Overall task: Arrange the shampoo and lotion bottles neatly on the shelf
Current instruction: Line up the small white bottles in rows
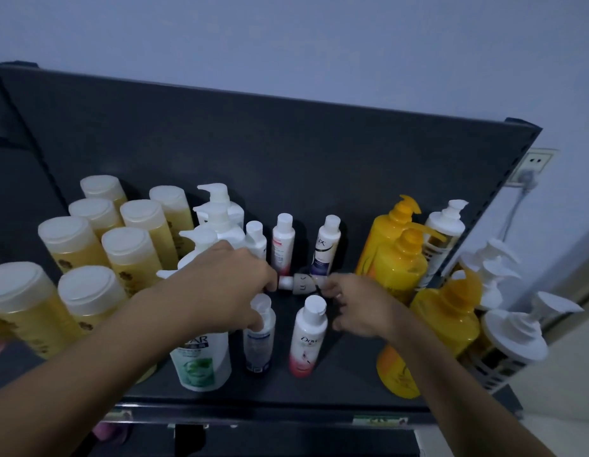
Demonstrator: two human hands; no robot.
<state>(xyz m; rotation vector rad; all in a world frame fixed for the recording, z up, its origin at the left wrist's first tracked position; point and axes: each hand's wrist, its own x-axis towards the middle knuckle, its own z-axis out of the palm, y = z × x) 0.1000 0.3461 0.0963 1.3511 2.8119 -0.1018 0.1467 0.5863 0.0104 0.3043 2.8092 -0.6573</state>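
Note:
A small Lux bottle lies on its side in the middle of the dark shelf. My right hand pinches its base end. My left hand curls over from the left. Its fingertips reach the lying bottle's cap, and its thumb is against the neck of a small clear bottle. I cannot tell which of the two it grips. A Dove bottle stands in front. Three small white bottles stand behind, among them an upright Lux bottle.
Several yellow flat-capped bottles fill the left side, with white pump bottles and a large green-label bottle beside them. Yellow pump bottles and white pump bottles crowd the right end. The shelf's back panel rises behind.

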